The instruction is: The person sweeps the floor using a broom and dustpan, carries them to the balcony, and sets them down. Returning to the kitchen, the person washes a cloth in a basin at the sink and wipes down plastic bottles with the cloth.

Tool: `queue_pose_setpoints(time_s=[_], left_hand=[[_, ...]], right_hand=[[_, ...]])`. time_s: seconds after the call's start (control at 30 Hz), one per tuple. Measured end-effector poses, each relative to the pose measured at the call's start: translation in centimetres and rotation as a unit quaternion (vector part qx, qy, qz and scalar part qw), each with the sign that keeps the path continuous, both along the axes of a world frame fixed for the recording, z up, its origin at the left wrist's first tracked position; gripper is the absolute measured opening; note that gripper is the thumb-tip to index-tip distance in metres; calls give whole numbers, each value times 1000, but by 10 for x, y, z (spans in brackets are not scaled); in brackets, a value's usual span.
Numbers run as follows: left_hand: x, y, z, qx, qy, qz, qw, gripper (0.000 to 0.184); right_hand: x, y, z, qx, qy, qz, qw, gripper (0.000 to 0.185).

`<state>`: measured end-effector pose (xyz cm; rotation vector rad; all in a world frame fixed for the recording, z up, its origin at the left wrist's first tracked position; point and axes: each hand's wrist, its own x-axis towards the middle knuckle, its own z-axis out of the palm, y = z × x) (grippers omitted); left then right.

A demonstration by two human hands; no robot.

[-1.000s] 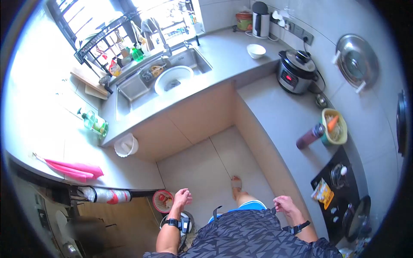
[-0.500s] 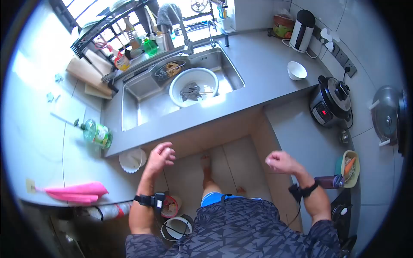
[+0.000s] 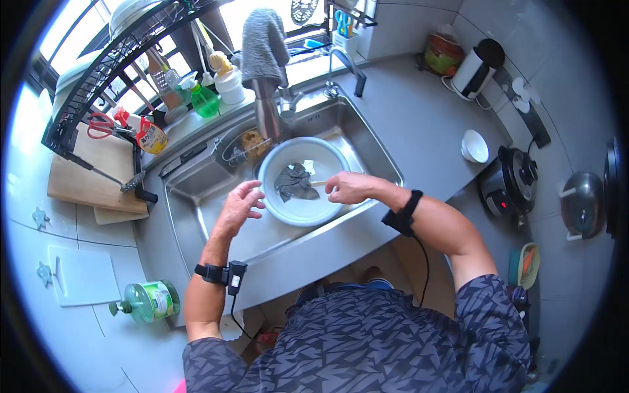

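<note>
A white basin point(image 3: 268, 200) stands in the steel sink point(image 3: 190, 213), holding a crumpled dark grey cloth point(image 3: 296, 181) and a short light-coloured stick point(image 3: 318, 183). My left hand point(image 3: 242, 206) is just outside the basin's left rim, its fingers spread and nothing in them. Over the right side of the basin, my right hand point(image 3: 350, 188) has its fingers curled closed at the stick's outer end. Whether they grip the stick is hidden.
Behind the sink rise the tap point(image 3: 288, 101), a grey towel point(image 3: 263, 49) on a metal post and a green spray bottle point(image 3: 204, 99). To the right are a white bowl point(image 3: 474, 146) and a pressure cooker point(image 3: 510, 183). A green-labelled bottle point(image 3: 154, 301) stands at left.
Both hands have moved forward from in front of the counter to the sink, the right one reaching over the basin. My view has come closer to the sink.
</note>
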<state>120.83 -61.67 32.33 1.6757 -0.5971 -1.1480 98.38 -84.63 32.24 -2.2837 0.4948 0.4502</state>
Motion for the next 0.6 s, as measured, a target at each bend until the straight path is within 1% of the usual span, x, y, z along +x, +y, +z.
queue_pose_setpoints(time_s=[0.03, 0.13, 0.17, 0.2, 0.3, 0.4, 0.43, 0.5, 0.53, 0.6], left_hand=[[6, -3, -5, 0, 11, -1, 1000, 42], [17, -4, -22, 13, 43, 3, 999, 44], [20, -3, -30, 15, 46, 9, 999, 44], [23, 0, -37, 20, 50, 16, 998, 44], [27, 7, -44, 48, 60, 45, 996, 43], [32, 15, -58, 77, 74, 83, 991, 41], [32, 16, -58, 94, 83, 97, 987, 42], [31, 15, -62, 110, 100, 123, 981, 42], [30, 14, -66, 117, 107, 135, 978, 42], [28, 12, -75, 121, 116, 143, 975, 42]], right_hand=[[24, -2, -13, -4, 30, -19, 999, 38], [75, -13, -51, -68, -3, 27, 997, 38], [88, -14, -68, -79, -15, 8, 997, 36], [101, -19, -85, -95, -21, 21, 995, 35], [133, -29, -134, -149, -55, 66, 985, 32], [154, -29, -148, -160, -55, 86, 982, 31], [153, -34, -187, -200, -109, 126, 965, 30], [159, -52, -289, -196, -77, 189, 959, 30], [159, -55, -293, -178, -60, 189, 964, 31], [163, -57, -260, -134, -39, 130, 982, 32]])
